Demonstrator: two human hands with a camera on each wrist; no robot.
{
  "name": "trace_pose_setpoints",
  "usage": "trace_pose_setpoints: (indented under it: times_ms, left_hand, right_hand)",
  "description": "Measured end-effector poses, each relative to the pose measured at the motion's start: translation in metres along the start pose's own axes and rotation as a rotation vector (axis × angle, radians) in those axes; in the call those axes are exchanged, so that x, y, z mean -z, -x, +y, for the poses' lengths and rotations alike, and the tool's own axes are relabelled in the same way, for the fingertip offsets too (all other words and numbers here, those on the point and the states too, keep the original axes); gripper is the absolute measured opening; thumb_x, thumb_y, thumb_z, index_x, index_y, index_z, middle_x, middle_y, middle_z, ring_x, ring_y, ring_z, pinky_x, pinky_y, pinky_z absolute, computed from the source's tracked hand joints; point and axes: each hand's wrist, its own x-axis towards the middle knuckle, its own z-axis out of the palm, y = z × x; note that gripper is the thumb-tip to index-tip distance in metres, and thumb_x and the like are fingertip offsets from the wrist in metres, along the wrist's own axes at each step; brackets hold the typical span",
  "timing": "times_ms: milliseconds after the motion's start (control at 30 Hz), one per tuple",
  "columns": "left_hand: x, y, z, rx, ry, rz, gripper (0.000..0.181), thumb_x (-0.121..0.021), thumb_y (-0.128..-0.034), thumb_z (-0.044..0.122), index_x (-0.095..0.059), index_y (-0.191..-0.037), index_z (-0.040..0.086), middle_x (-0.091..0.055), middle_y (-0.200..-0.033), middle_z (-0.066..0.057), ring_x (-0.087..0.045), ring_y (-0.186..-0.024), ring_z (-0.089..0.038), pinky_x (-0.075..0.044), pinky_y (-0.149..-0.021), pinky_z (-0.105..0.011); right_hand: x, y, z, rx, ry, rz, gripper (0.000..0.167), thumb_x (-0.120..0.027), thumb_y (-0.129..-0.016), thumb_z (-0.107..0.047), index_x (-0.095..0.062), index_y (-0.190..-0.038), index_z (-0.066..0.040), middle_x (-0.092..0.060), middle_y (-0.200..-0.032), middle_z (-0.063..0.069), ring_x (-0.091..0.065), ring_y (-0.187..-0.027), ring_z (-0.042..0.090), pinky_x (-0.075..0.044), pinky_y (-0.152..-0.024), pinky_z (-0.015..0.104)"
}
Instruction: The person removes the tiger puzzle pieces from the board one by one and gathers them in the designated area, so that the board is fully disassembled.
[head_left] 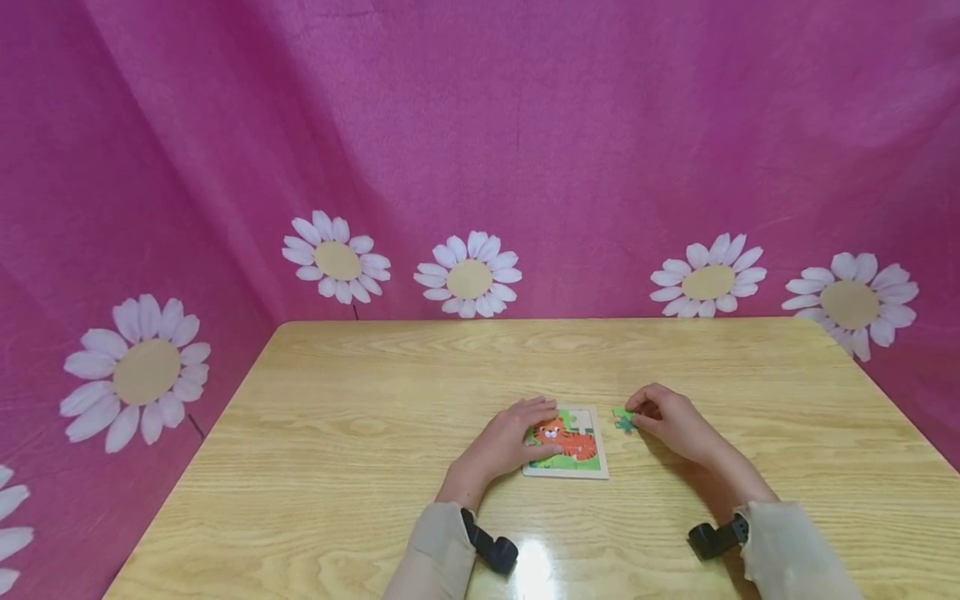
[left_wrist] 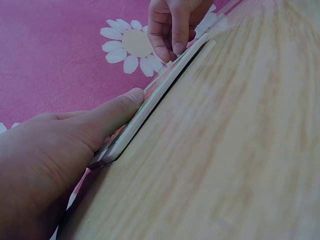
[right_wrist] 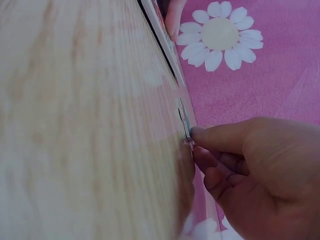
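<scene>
A square picture puzzle of an orange tiger on green lies in a pale wooden frame, with a bare patch at its upper right. The left hand rests over its left side, thumb and fingers spread across the picture; in the left wrist view the left thumb lies along the puzzle. Just right of the frame, the right hand pinches a green puzzle piece between thumb and fingers, close to the tabletop. The right wrist view shows that piece edge-on at the right hand's thumb tip.
The wooden table extends around the puzzle on all sides. A pink cloth with white daisies hangs behind and at the left of the table. Each wrist wears a black strap with a small device.
</scene>
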Motion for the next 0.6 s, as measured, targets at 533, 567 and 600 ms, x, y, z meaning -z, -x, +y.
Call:
trace_pose_setpoints:
  times_ms: [533,567,600]
  left_hand:
    - [0.003,0.001,0.003,0.011,0.011,-0.003,0.062,-0.069,-0.0883,0.046,-0.052,-0.143,0.021,-0.046,-0.153,0.005,-0.035,-0.147,-0.018,-0.030,-0.122,-0.040]
    - [0.002,0.000,0.003,0.016,0.018,-0.002,0.063,-0.069,-0.0878,0.047,-0.052,-0.143,0.022,-0.046,-0.153,0.006,-0.035,-0.147,-0.017,-0.030,-0.121,-0.040]
    - [0.002,0.000,0.003,0.020,0.022,-0.001,0.064,-0.070,-0.0872,0.048,-0.052,-0.143,0.022,-0.046,-0.152,0.006,-0.035,-0.147,-0.017,-0.030,-0.121,-0.040]
  right_hand:
    - [-0.008,-0.002,-0.017,0.114,-0.044,0.019,0.012,-0.070,-0.086,-0.002,-0.068,-0.098,-0.004,-0.063,-0.088,0.004,-0.050,-0.076,0.000,-0.046,-0.063,0.018]
    - [-0.010,-0.002,-0.018,0.119,-0.049,0.008,0.012,-0.071,-0.086,-0.003,-0.068,-0.098,-0.005,-0.063,-0.088,0.004,-0.051,-0.076,0.001,-0.046,-0.064,0.018]
    - [-0.011,-0.002,-0.020,0.127,-0.050,-0.001,0.012,-0.071,-0.086,-0.003,-0.068,-0.098,-0.005,-0.063,-0.089,0.004,-0.051,-0.078,0.001,-0.046,-0.065,0.018]
